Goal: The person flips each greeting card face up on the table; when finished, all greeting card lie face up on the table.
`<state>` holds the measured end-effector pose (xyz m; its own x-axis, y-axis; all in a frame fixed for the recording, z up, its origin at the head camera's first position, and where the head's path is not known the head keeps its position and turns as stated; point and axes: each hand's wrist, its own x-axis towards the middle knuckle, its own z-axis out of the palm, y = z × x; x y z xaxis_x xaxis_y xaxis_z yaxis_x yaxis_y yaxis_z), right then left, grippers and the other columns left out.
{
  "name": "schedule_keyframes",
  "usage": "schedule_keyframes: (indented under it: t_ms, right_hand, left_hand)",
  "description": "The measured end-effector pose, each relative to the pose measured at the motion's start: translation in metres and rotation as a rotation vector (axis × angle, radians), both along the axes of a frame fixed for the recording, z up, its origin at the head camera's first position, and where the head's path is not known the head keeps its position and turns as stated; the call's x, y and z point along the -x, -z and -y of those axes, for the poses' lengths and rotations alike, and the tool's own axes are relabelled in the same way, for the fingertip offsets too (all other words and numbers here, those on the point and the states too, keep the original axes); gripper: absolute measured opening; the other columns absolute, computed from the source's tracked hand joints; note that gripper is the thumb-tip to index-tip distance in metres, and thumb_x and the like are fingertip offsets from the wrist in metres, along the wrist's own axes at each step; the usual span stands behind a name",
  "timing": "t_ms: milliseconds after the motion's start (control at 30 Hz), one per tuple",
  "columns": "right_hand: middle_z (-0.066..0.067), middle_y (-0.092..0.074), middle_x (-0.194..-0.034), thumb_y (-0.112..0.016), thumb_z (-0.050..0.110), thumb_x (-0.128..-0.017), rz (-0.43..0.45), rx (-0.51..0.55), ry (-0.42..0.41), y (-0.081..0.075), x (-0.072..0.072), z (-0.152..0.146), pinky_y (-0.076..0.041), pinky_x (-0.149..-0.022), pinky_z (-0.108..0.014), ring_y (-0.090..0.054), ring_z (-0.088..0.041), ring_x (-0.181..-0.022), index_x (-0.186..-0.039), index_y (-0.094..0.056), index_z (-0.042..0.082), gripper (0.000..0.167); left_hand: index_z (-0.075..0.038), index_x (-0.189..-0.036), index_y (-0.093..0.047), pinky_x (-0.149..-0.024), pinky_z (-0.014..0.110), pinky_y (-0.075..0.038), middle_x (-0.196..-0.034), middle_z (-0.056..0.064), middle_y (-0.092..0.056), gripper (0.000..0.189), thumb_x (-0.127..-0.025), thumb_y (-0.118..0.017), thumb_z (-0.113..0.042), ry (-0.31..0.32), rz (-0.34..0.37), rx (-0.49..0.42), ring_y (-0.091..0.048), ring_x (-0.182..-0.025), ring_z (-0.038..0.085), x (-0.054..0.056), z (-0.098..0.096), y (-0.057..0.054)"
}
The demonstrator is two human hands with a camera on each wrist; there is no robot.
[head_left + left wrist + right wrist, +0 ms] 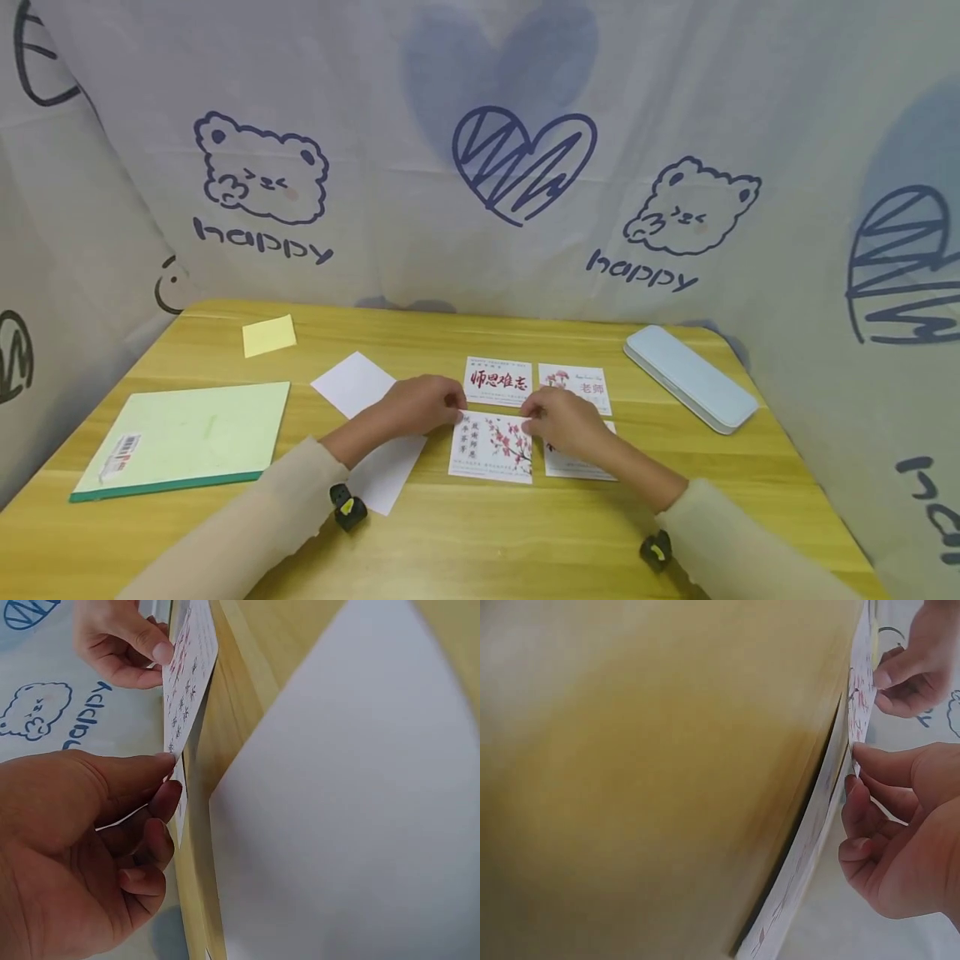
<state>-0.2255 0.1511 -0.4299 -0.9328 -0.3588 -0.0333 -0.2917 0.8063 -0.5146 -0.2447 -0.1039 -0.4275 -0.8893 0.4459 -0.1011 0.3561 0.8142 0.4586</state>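
Note:
Both hands pinch a white card (491,454) printed with red blossom branches and dark characters. My left hand (420,406) has its thumb and forefinger at the card's far left corner; my right hand (566,423) grips the far right corner. In the left wrist view, the card (191,682) is tilted up off the wooden table. Just beyond it lies a card with large red characters (498,381). A card with pink flowers (600,387) and another card (577,467) are on the right, both partly covered by my right hand and forearm.
White paper (386,479) lies partly hidden beneath the left forearm. Farther left are a pale green pad (195,433) with a dark green edge and a yellow sticky note (269,336). A light blue case (690,379) sits at the back right, near the printed curtain (390,208).

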Motion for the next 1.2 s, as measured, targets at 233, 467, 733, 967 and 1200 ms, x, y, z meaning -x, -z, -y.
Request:
schedule_keyframes:
  t_ms: [233, 467, 733, 967, 1200]
  right_hand:
    - [0.006, -0.069, -0.097, -0.076, 0.02, -0.09, -0.024, -0.065, 0.01, 0.001, 0.009, 0.001, -0.05, -0.069, -0.03, -0.059, -0.007, -0.078, -0.097, -0.075, 0.018, 0.007]
    - [0.007, -0.067, -0.095, -0.077, 0.021, -0.09, -0.031, -0.092, 0.004, 0.004, 0.013, 0.0, -0.051, -0.073, -0.031, -0.06, -0.008, -0.082, -0.095, -0.074, 0.019, 0.006]
    - [0.008, -0.062, -0.091, -0.077, 0.019, -0.089, -0.03, -0.085, -0.023, 0.002, 0.014, -0.002, -0.049, -0.071, -0.029, -0.057, -0.008, -0.078, -0.093, -0.073, 0.02, 0.006]
    - [0.006, -0.062, -0.088, -0.072, 0.019, -0.093, -0.046, 0.009, -0.035, -0.006, 0.018, 0.001, -0.045, -0.059, -0.029, -0.054, -0.012, -0.067, -0.104, -0.072, 0.015, 0.011]
    - [0.008, -0.066, -0.1, -0.07, 0.029, -0.095, -0.006, 0.131, -0.057, -0.009, 0.029, 0.03, -0.047, -0.067, -0.031, -0.059, -0.011, -0.081, -0.118, -0.071, 0.017, 0.026]
  left_hand:
    - [-0.025, -0.094, -0.07, -0.071, 0.034, -0.044, -0.092, -0.01, -0.068, 0.005, -0.095, -0.07, -0.029, 0.0, -0.032, 0.054, -0.056, -0.077, 0.01, 0.008, -0.004, 0.002]
    - [-0.025, -0.092, -0.07, -0.071, 0.035, -0.044, -0.091, -0.01, -0.067, 0.005, -0.095, -0.071, -0.029, 0.005, -0.024, 0.067, -0.056, -0.077, 0.01, 0.01, -0.006, 0.005]
    - [-0.027, -0.091, -0.068, -0.072, 0.035, -0.044, -0.091, -0.011, -0.066, 0.005, -0.095, -0.07, -0.029, 0.014, -0.023, 0.074, -0.055, -0.079, 0.01, 0.009, -0.005, 0.004]
    - [-0.021, -0.098, -0.071, -0.08, 0.037, -0.049, -0.099, -0.006, -0.068, 0.005, -0.096, -0.067, -0.024, -0.027, -0.041, -0.003, -0.058, -0.086, 0.013, 0.006, 0.018, -0.011]
    - [-0.01, -0.118, -0.069, -0.087, 0.044, -0.05, -0.114, 0.006, -0.069, 0.022, -0.099, -0.062, -0.018, -0.106, -0.002, -0.12, -0.062, -0.098, 0.023, 0.02, 0.08, -0.02]
